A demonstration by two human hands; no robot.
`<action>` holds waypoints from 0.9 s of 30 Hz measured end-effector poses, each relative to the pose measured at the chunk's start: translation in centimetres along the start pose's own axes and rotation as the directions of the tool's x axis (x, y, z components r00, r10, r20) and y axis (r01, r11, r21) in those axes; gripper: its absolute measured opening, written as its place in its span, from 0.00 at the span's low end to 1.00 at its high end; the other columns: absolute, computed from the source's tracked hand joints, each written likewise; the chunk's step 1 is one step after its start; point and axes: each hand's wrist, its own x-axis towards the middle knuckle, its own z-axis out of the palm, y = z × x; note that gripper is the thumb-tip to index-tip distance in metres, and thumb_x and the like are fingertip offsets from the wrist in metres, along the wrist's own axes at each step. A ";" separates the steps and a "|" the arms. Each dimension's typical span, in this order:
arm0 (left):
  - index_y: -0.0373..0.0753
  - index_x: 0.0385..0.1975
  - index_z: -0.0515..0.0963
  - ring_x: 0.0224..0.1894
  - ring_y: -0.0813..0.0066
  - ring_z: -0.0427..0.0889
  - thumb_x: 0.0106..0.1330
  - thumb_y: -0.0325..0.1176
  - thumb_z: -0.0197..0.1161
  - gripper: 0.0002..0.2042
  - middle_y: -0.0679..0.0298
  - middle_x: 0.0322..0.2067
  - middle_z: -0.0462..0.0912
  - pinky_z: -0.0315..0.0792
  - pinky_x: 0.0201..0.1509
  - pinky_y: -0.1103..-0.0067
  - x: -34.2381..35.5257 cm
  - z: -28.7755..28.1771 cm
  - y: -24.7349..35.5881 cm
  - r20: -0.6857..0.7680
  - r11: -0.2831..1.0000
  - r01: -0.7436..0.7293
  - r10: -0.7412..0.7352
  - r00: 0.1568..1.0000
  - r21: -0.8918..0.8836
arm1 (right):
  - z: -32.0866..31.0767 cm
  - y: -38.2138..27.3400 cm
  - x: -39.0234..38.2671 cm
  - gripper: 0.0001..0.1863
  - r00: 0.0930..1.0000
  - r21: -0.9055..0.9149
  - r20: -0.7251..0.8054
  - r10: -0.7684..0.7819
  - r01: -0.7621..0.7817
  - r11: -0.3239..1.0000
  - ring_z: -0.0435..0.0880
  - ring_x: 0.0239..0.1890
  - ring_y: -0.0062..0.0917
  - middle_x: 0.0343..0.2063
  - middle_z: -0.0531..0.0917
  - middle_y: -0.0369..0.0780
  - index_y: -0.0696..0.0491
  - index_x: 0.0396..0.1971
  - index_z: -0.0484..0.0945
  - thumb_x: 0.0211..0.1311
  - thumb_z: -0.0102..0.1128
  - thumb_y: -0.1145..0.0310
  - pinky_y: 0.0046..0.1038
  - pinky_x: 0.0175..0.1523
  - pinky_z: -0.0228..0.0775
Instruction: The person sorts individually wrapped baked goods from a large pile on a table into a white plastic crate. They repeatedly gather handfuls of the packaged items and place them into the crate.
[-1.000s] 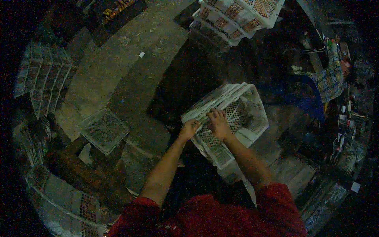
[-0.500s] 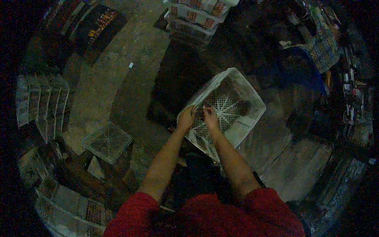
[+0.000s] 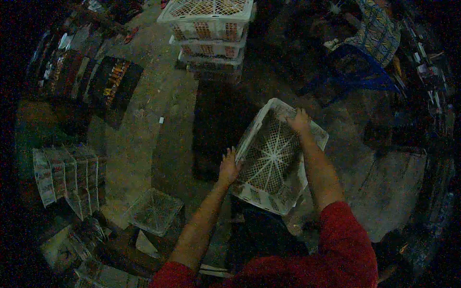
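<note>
The person holds a white plastic crate with a lattice bottom (image 3: 271,161) in front of the body, above the dark concrete floor (image 3: 144,129). The crate is empty and tilted, so its open side faces the camera. The left hand (image 3: 228,168) is at the left rim of the crate, near the lower corner; its fingers are spread a little and press against the side wall, with the thumb on the rim. The right hand (image 3: 298,121) is at the far upper rim, and its fingers are curled over the edge and grip it. Further away stands a stack of white plastic crates (image 3: 209,29) with brownish contents. At the lower left, another small mesh crate (image 3: 153,211) lies on the floor, beside rows of flat printed packets (image 3: 65,175)
</note>
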 end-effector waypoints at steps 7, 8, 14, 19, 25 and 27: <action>0.43 0.76 0.53 0.73 0.31 0.53 0.77 0.52 0.46 0.32 0.42 0.75 0.50 0.52 0.76 0.52 13.4 -5.8 9.2 -0.075 0.919 -0.324 0.348 0.935 0.224 | 2.5 0.8 -0.2 0.33 0.969 -0.078 -0.238 -0.063 0.045 0.996 0.73 0.59 0.44 0.57 0.73 0.47 0.55 0.59 0.72 0.60 0.68 0.50 0.50 0.64 0.65; 0.43 0.74 0.57 0.73 0.33 0.54 0.77 0.52 0.46 0.30 0.43 0.74 0.53 0.53 0.76 0.52 15.1 -6.0 11.0 -0.040 0.893 -0.377 0.398 0.916 0.247 | 2.8 1.3 -0.3 0.33 0.969 -0.077 -0.233 -0.077 0.061 0.995 0.73 0.59 0.44 0.57 0.73 0.46 0.55 0.59 0.72 0.60 0.68 0.50 0.50 0.64 0.64; 0.50 0.71 0.63 0.72 0.43 0.62 0.74 0.45 0.54 0.27 0.49 0.73 0.59 0.59 0.74 0.56 19.6 -2.8 20.8 0.260 0.676 -0.632 0.578 0.774 0.379 | 1.7 1.3 -0.5 0.32 0.963 -0.099 -0.223 -0.150 0.131 0.986 0.73 0.58 0.44 0.54 0.74 0.46 0.57 0.55 0.72 0.52 0.72 0.59 0.48 0.62 0.66; 0.44 0.57 0.76 0.52 0.50 0.84 0.58 0.36 0.67 0.24 0.55 0.56 0.82 0.79 0.55 0.62 23.8 -2.0 21.6 0.350 0.731 -0.585 0.477 0.806 0.351 | -0.6 -1.7 -1.9 0.35 0.951 0.040 -0.271 -0.145 0.162 0.986 0.72 0.56 0.44 0.50 0.73 0.47 0.59 0.54 0.69 0.43 0.74 0.67 0.46 0.61 0.65; 0.38 0.45 0.85 0.38 0.66 0.87 0.58 0.37 0.69 0.16 0.59 0.39 0.90 0.80 0.47 0.69 29.0 -5.5 20.3 0.673 0.897 -0.439 0.359 0.647 -0.057 | -5.1 -4.0 -5.8 0.41 0.910 0.044 -0.360 -0.207 0.239 0.970 0.70 0.58 0.46 0.55 0.71 0.49 0.60 0.60 0.67 0.45 0.76 0.62 0.46 0.64 0.63; 0.36 0.40 0.86 0.32 0.73 0.81 0.61 0.40 0.69 0.15 0.61 0.33 0.89 0.77 0.41 0.69 28.6 -6.5 20.6 0.700 0.906 -0.413 0.353 0.621 -0.091 | -6.6 -4.3 -6.8 0.42 0.935 0.075 -0.323 -0.145 0.178 0.981 0.70 0.59 0.46 0.56 0.71 0.49 0.60 0.62 0.67 0.47 0.76 0.63 0.46 0.64 0.63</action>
